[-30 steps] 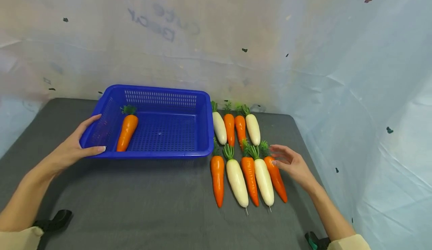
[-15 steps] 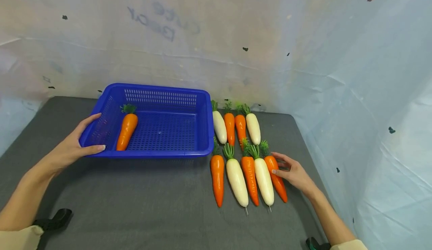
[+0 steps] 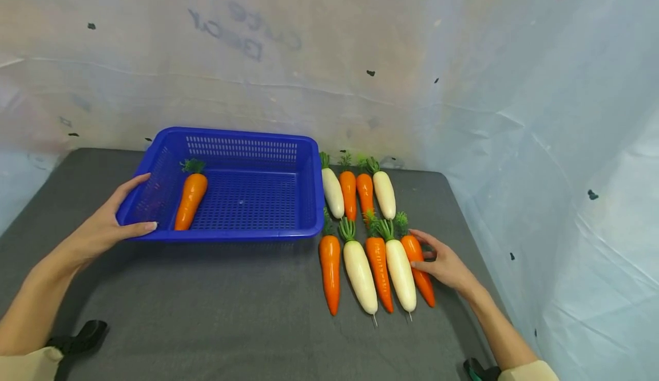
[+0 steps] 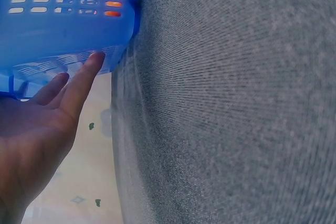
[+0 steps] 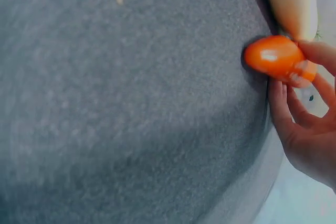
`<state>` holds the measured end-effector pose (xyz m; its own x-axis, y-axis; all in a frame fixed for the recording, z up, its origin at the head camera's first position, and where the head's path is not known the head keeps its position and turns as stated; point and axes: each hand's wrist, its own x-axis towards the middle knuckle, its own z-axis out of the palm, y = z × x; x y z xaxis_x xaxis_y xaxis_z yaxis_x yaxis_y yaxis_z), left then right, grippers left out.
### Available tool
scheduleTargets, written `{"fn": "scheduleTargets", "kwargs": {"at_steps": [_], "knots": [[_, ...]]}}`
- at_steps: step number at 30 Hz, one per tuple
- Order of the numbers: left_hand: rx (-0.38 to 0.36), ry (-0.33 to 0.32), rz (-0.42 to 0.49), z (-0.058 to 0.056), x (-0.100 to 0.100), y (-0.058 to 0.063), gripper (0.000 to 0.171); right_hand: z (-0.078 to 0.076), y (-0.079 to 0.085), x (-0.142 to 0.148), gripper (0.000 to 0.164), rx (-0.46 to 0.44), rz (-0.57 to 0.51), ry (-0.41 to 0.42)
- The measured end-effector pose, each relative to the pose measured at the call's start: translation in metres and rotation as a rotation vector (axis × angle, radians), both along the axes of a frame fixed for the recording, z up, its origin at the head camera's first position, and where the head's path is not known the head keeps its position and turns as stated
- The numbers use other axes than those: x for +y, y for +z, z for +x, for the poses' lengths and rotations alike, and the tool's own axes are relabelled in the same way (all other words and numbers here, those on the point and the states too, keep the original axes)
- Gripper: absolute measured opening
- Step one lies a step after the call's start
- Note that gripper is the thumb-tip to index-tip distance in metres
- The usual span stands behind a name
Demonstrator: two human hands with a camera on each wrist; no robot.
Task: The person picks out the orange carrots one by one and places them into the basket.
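My left hand point(image 3: 103, 229) holds the left end of a blue plastic basket point(image 3: 242, 235), with the thumb along the front rim and the fingers at the left side. Inside the basket, at its left, lies one orange carrot point(image 3: 191, 201) with green leaves. My right hand point(image 3: 445, 264) grips the rightmost carrot point(image 3: 424, 284) of the front row, thumb on one side and fingers on the other. In the right wrist view this carrot point(image 5: 270, 56) points its tip toward the camera, close to a white radish point(image 5: 294, 3). The left wrist view shows straight fingers against the basket's perforated wall point(image 4: 63, 30).
Left of the gripped carrot lie a white radish point(image 3: 401, 275), a carrot point(image 3: 380, 272), another radish point(image 3: 360, 278) and another carrot point(image 3: 330, 272). Behind them is a back row of radishes and carrots point(image 3: 349, 192). Pale sheeting point(image 3: 329, 55) rises behind the grey table point(image 3: 231, 312).
My right hand has come down from beside the carrot's leaves onto its upper body and closed its fingers round it. My left hand and the basket stay put; the head view has shifted slightly.
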<state>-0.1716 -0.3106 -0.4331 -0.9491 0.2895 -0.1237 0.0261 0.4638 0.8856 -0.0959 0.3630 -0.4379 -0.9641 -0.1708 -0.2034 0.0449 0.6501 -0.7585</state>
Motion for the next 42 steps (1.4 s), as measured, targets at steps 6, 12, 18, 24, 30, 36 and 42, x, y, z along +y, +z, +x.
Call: {"fn": "scheduleTargets", "kwargs": {"at_steps": [6, 12, 18, 24, 30, 36, 42], "knots": [[0.004, 0.002, 0.007, 0.001, 0.001, 0.0, 0.092, -0.004, -0.003, 0.001, 0.067, 0.021, -0.037, -0.008], [0.005, 0.007, 0.01, 0.004, 0.001, -0.003, 0.092, -0.008, -0.005, 0.008, 0.065, 0.053, -0.055, 0.003], [0.004, 0.005, 0.006, 0.003, 0.003, -0.003, 0.093, -0.012, -0.002, 0.008, 0.064, 0.085, -0.088, -0.033], [0.005, -0.003, -0.005, -0.001, 0.006, 0.002, 0.094, -0.009, 0.008, 0.001, 0.066, 0.112, -0.133, -0.087], [-0.005, 0.014, -0.019, 0.001, 0.007, 0.006, 0.095, -0.018, 0.026, -0.01, 0.068, 0.128, -0.183, -0.082], [-0.003, 0.022, -0.007, 0.005, 0.006, 0.006, 0.095, -0.031, 0.044, -0.031, 0.07, 0.107, -0.223, -0.099], [-0.001, 0.019, 0.002, 0.005, 0.005, 0.005, 0.094, -0.044, 0.053, -0.055, 0.069, 0.085, -0.245, -0.093]]}}
